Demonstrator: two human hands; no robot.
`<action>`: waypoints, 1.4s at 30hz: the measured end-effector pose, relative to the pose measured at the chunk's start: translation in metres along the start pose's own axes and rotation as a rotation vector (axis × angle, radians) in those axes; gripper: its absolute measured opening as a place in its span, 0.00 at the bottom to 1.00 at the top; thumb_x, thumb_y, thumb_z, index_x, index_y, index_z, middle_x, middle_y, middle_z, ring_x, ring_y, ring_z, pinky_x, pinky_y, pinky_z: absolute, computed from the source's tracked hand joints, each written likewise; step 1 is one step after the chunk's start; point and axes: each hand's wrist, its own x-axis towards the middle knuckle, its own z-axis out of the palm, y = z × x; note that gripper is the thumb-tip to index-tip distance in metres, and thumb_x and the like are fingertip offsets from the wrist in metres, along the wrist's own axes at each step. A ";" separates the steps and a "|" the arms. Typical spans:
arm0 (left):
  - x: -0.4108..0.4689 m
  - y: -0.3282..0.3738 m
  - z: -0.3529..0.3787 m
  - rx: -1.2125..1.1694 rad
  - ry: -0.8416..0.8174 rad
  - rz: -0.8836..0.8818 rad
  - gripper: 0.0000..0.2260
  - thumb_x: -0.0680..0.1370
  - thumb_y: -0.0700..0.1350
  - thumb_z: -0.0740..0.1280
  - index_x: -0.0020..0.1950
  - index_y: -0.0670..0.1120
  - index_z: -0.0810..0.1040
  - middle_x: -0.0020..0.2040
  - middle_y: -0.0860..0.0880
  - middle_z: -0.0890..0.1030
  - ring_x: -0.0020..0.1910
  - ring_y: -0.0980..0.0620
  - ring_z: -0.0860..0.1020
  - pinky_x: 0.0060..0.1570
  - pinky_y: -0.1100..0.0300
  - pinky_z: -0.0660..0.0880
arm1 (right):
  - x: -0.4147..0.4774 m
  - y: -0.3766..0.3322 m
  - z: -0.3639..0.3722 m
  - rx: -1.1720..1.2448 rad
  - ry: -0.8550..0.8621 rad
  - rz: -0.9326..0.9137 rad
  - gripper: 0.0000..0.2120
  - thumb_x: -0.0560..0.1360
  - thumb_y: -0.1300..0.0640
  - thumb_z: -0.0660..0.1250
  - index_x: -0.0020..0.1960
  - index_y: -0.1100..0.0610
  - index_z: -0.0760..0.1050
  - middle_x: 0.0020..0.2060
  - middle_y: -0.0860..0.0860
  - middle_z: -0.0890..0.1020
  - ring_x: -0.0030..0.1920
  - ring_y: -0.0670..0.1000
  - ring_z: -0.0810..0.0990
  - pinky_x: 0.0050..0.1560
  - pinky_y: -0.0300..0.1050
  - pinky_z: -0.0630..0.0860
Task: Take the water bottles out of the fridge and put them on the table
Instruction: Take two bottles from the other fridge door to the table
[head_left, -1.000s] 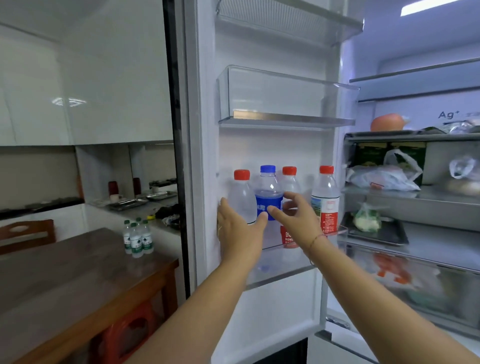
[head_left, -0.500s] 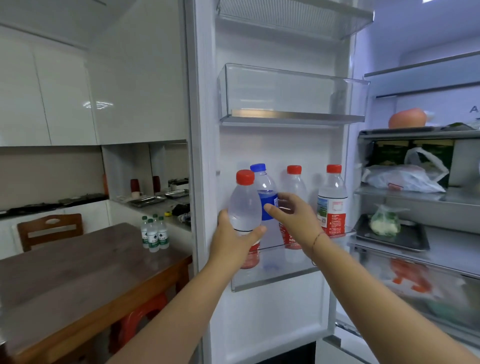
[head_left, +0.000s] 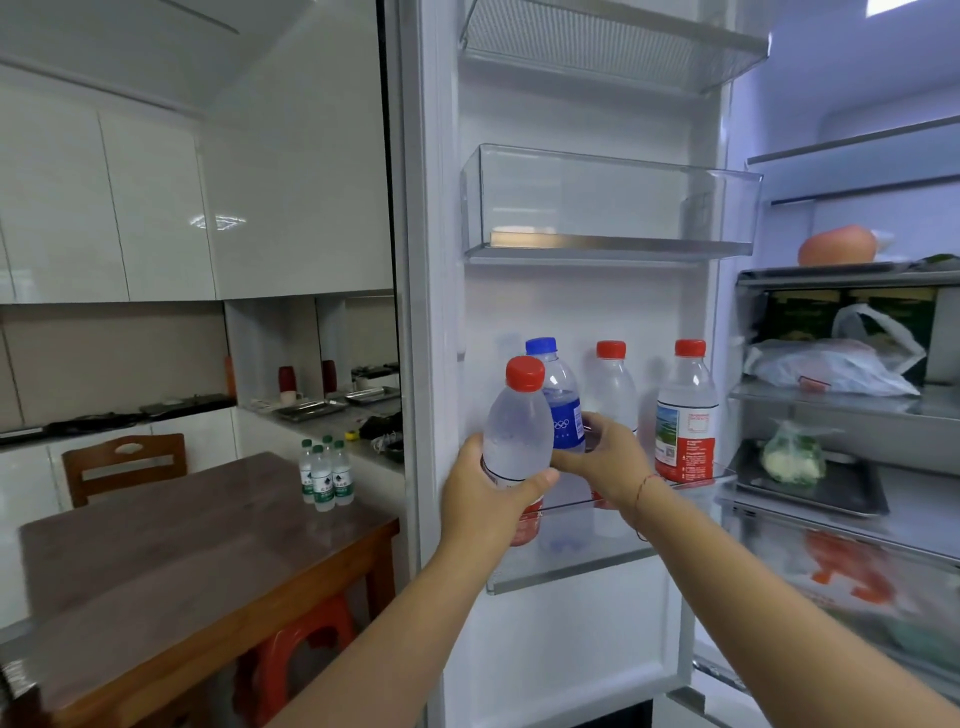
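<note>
Two hands work at the open door of a fridge (head_left: 571, 312). The left hand (head_left: 488, 509), its arm rising from 6 o'clock, grips a red-cap bottle (head_left: 517, 431) round its lower half, thumb across the front and fingers curled behind. The bottle is upright, long axis vertical, cap at 12 o'clock. Its red-labelled foot shows at the front wall of the door shelf (head_left: 597, 564); whether it rests there cannot be told.

The right hand (head_left: 608, 460), forearm coming in from 5 o'clock with a red thread at the wrist, curls round a blue-cap bottle (head_left: 561, 410) just behind the first, at its 2 o'clock. The thumb lies in front under the blue label and the fingers wrap the far side. That bottle also stands upright in the shelf, cap up.

At its 3 o'clock stand a third bottle (head_left: 612, 387) and, farther along, a fourth bottle (head_left: 687, 415), both red-capped and upright in the same shelf. The right hand's fingers lie just beside the third.

Well apart at 9 o'clock of the hands, four green-label bottles (head_left: 324, 475) stand upright in a tight cluster at the far corner of the wooden surface (head_left: 182, 545). A chair (head_left: 124, 462) sits at its far side and a red stool (head_left: 296, 649) beneath its near edge.

At 3 o'clock, the fridge's inner shelves carry an orange fruit (head_left: 836, 244), a plastic bag (head_left: 831, 364) and a dark tray (head_left: 831, 499).
</note>
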 end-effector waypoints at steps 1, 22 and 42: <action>-0.001 0.001 0.000 -0.006 0.002 0.006 0.26 0.67 0.53 0.77 0.60 0.57 0.69 0.52 0.58 0.75 0.47 0.56 0.75 0.37 0.73 0.68 | -0.002 0.000 -0.001 0.015 0.014 -0.003 0.29 0.68 0.57 0.74 0.67 0.56 0.69 0.60 0.54 0.79 0.56 0.53 0.77 0.57 0.48 0.75; -0.039 0.080 -0.042 -0.156 -0.061 0.224 0.24 0.55 0.67 0.71 0.49 0.65 0.73 0.43 0.66 0.80 0.42 0.66 0.80 0.30 0.74 0.73 | -0.064 -0.079 -0.052 0.203 0.020 -0.262 0.24 0.64 0.49 0.74 0.59 0.51 0.74 0.48 0.46 0.81 0.46 0.44 0.81 0.37 0.31 0.78; -0.135 -0.027 -0.190 -0.062 0.050 -0.073 0.23 0.56 0.64 0.74 0.49 0.65 0.73 0.43 0.71 0.80 0.43 0.70 0.79 0.30 0.74 0.74 | -0.162 -0.040 0.115 0.337 -0.365 -0.095 0.23 0.63 0.54 0.78 0.56 0.49 0.77 0.47 0.42 0.83 0.45 0.39 0.82 0.37 0.28 0.76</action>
